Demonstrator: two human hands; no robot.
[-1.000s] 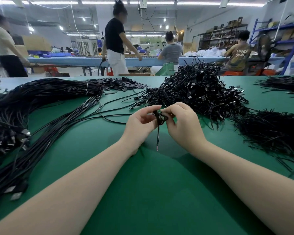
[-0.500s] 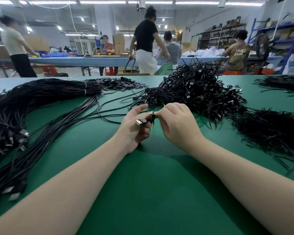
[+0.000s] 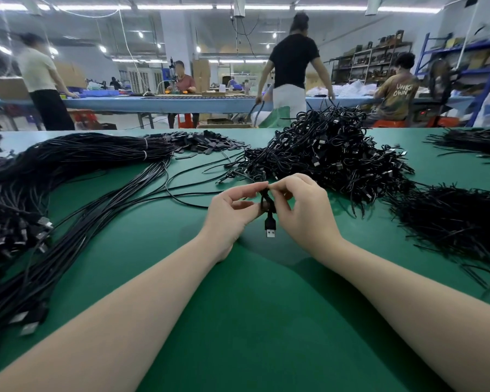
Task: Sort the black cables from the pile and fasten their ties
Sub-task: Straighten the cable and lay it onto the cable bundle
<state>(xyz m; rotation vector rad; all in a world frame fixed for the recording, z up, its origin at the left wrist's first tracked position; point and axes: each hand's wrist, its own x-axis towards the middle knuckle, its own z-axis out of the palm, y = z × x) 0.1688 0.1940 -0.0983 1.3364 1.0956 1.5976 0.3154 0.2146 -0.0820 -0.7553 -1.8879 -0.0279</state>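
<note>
A short black coiled cable [image 3: 268,206] hangs between my two hands above the green table [image 3: 252,321], its USB plug [image 3: 270,229] pointing down. My left hand [image 3: 232,213] pinches the coil from the left with thumb and fingers. From the right, my right hand [image 3: 300,207] pinches its top, where the tie sits. Behind my hands lies the big pile of tied black cables [image 3: 328,154]. A heap of thin black ties [image 3: 450,222] lies at the right.
Long bundled black cables [image 3: 77,165] spread across the left of the table, their USB plugs [image 3: 20,230] near the left edge. Flat black tags [image 3: 204,141] lie at the back. More ties [image 3: 473,142] sit far right. Several people work at a blue bench [image 3: 159,104] behind.
The small cable has been turned between my hands: its plug pointed left half a second ago and now hangs straight down. A person in black behind has walked to the right.
</note>
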